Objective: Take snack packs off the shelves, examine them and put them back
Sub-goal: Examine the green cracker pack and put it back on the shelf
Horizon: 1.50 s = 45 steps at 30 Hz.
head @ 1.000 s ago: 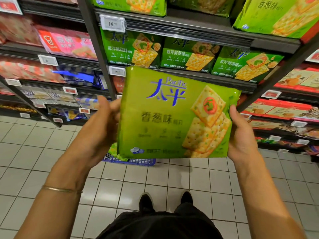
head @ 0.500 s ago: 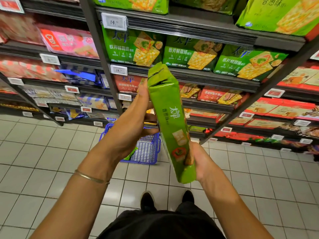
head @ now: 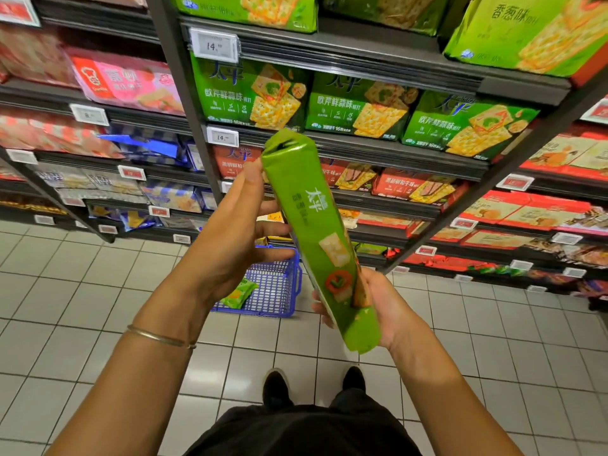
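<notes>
one green snack pack (head: pixel 309 232) is held edge-on in the air, tilted. its top end is level with the front edge of the shelf (head: pixel 378 149) and its bottom end is over the tiled floor (head: pixel 82 291).

right grip (head: pixel 385 311): clasped round the pack's lower end, thumb on the near side, fingertips showing past the far side.
left grip (head: pixel 230 232): fingers straight, laid flat against the pack's upper half. the broad face they touch is hidden.

writing on the narrow side: "太平", with a cracker picture below. the smaller characters are too blurred to read.

dark green packs (head: pixel 251 92) on that shelf read "欧芹鲜蒜味", with "16" in the bottom line.
a light green pack (head: pixel 526 31) on the shelf above, cut off at the right edge, reads "香葱味".
two price tags (head: pixel 215 46) on the shelf edges read "14."; the small digits are unclear.
red packs (head: pixel 411 189) on the shelf below are smeared.

a blue basket (head: pixel 279 291) on the floor holds a small green packet (head: pixel 238 292), print unreadable.
</notes>
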Tool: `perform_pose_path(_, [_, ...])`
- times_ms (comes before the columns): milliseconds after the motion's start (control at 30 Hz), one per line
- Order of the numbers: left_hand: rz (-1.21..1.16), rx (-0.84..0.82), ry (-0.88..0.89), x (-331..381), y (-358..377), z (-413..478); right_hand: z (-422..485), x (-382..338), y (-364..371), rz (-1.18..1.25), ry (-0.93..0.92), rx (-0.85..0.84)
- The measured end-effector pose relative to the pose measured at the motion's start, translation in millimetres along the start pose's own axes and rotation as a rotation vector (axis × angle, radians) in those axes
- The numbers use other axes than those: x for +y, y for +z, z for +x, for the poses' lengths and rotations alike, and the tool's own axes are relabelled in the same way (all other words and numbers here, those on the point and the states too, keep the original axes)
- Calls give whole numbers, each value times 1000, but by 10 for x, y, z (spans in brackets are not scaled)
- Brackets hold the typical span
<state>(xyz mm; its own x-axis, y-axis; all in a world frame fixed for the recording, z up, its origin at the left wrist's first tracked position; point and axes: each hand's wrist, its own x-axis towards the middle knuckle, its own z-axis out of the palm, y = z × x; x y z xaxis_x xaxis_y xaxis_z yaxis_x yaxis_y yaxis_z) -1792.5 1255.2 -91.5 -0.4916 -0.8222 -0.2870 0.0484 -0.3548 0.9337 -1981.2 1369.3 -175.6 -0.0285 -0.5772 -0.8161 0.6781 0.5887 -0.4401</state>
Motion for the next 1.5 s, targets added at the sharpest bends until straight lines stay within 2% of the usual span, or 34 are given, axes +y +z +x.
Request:
perform_pose_path(233, [-273, 74, -191, -70, -215, 92, -76, -108, -40, -35, -130, -49])
perform_pose_path(333, [-298, 91, -232, -132, -304, 127, -128, -166, -63, -109, -149, -26])
perform_pose_path(600, [-376, 79, -296, -250, -439, 150, -118, -212, -139, -119, -114, -19])
perform_pose_path(800, [-387, -36, -210, -287, -472, 108, -110, -209, -143, -78, -146, -13])
perform_pose_path(933, [-389, -273, -128, -219, -487, 27, -71, -200, -153, -94, -188, 6])
perform_pose_path(1000, [-317, -339, -133, -206, -541, -2, -72, -232, -169, -77, -244, 21])
perform_pose_path(1233, [407, -330, 94, -353, -536, -104, -32, -353, -378, 160, -456, -8])
perform_pose_path(1367, [461, -270, 148, -433, -444, -92, -7, -359, -481, 171, -539, -32])
perform_pose_path(1500, [420, -184, 128, -525, -483, -41, -22, -370, -550, 130, -644, -150])
